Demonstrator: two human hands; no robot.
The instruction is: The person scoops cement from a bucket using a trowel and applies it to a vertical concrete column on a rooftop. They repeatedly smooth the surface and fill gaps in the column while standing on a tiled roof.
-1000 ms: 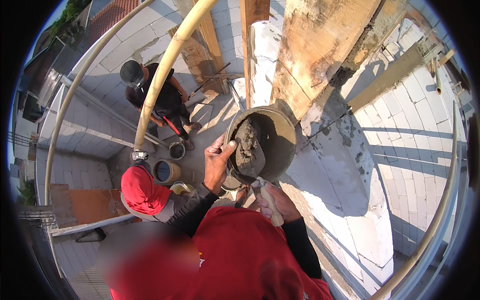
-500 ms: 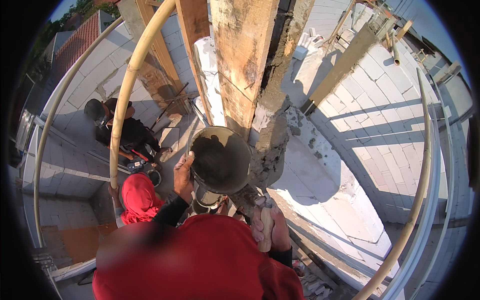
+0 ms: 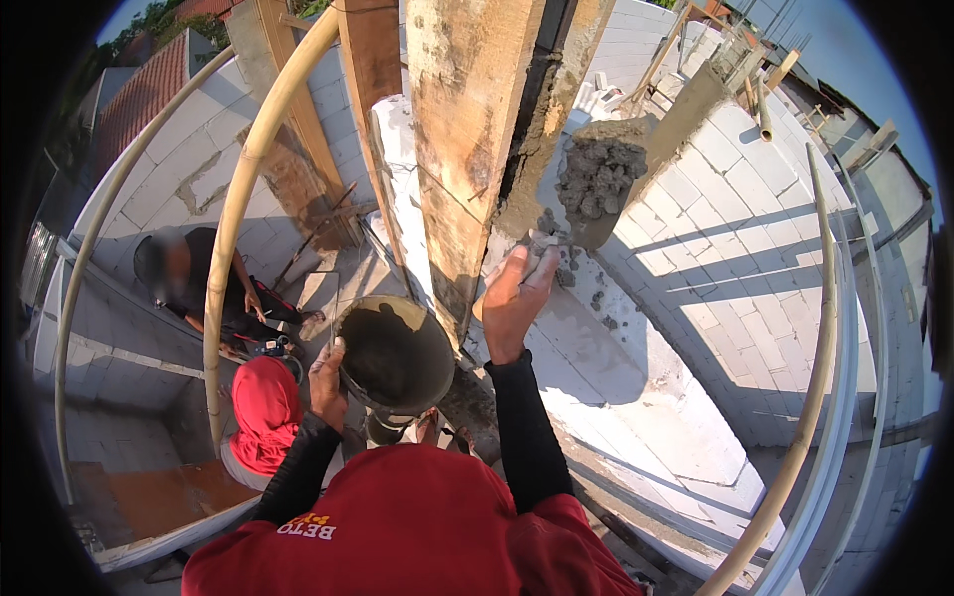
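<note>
Wooden trowel handle [image 3: 479,309] is mostly hidden w/in R hand [image 3: 517,300].

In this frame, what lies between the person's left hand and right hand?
Between the left hand and the right hand, the head view shows mainly the bucket, then the lower end of a wooden board.

Bamboo pole [image 3: 260,136], apparently tiled roof [image 3: 147,92]
</note>
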